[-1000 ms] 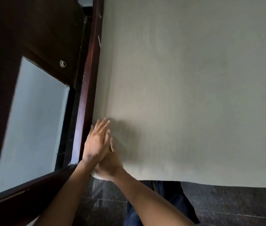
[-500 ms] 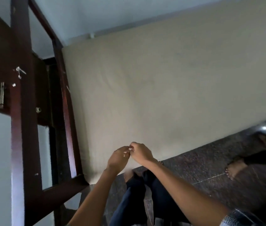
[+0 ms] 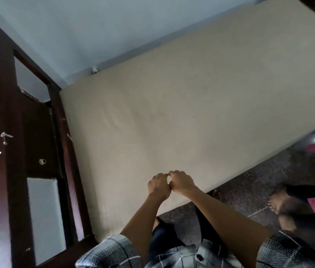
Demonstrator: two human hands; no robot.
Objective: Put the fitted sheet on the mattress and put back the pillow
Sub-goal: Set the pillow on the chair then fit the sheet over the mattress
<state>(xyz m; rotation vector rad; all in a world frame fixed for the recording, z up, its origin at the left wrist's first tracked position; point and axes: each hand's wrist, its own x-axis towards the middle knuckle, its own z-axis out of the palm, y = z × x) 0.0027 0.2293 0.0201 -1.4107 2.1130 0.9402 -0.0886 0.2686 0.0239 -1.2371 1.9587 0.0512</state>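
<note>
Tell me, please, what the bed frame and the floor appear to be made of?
The bed frame looks like dark reddish-brown wood with a glossy varnish: light streaks run along its posts. The floor seems polished speckled stone, perhaps granite or terrazzo, given its grainy pattern and a bright reflection.

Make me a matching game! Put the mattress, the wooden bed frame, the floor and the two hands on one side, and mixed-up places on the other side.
Things:
1. mattress
2. wooden bed frame
3. floor
4. left hand and right hand

Places:
A. far left
B. lower right, dark and speckled
C. together over the mattress's near edge
D. middle, beige

Pairs: 1-D, 2-A, 3-B, 4-C
</note>
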